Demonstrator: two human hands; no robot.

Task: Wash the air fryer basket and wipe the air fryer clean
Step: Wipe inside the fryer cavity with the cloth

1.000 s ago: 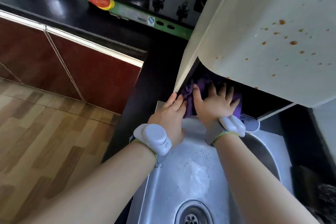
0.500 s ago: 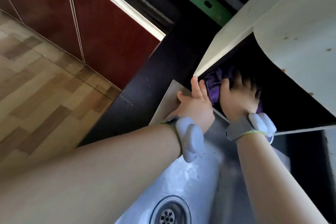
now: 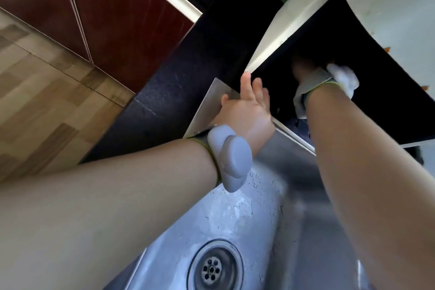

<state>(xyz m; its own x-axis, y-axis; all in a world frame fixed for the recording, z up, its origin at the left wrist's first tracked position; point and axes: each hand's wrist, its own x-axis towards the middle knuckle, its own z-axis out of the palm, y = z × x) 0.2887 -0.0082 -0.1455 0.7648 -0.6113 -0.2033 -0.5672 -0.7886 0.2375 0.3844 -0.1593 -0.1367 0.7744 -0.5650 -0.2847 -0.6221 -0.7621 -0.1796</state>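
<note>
Since half a second ago your right hand (image 3: pixel 306 69) has gone deeper into the dark cavity of the air fryer (image 3: pixel 388 14), and the purple cloth that showed beside it then is now lost in the shadow.

Head view: the air fryer sits at two o'clock, its cream shell spotted with brown flecks, its black opening facing you over the back edge of the sink (image 3: pixel 235 214). Your right hand is only a dim shape inside that opening; you cannot tell whether its fingers are curled or flat, or what they hold. Your left hand (image 3: pixel 247 110) is near the centre, fingers straight and relaxed, gripping nothing, the fingertips (image 3: pixel 246 76) touching the lower left corner of the fryer's opening. Both wrists carry pale grey bands. The sink drain (image 3: pixel 215 266) lies at six o'clock, with water drops scattered on the steel above it. The dark desk (image 3: pixel 179 73) runs from ten o'clock toward the centre.
</note>
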